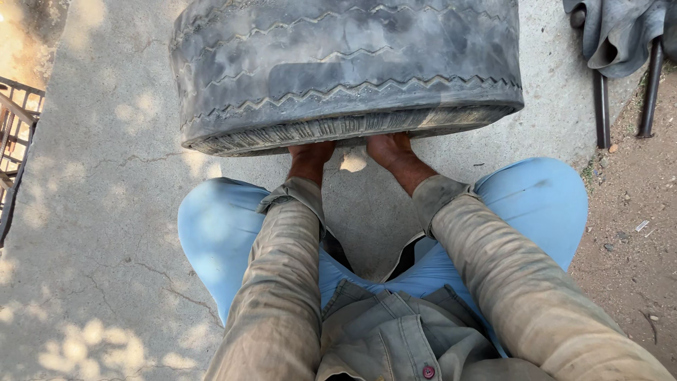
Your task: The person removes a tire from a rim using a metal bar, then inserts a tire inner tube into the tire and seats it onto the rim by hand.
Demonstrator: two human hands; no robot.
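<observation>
A big worn tyre (345, 67) with zigzag tread fills the top of the view, tilted up off the concrete. My left hand (310, 153) and my right hand (389, 147) both reach under its near lower edge. Their fingers are hidden beneath the rubber, gripping the rim of the tyre. Dusty khaki sleeves cover both forearms, and my knees in light blue trousers spread to either side.
Cracked concrete ground (106, 212) lies to the left and under me. A metal grate (15, 134) stands at the left edge. At the top right, dark rubber sheeting (617, 32) hangs over black metal bars (601, 106), beside bare dirt (635, 233).
</observation>
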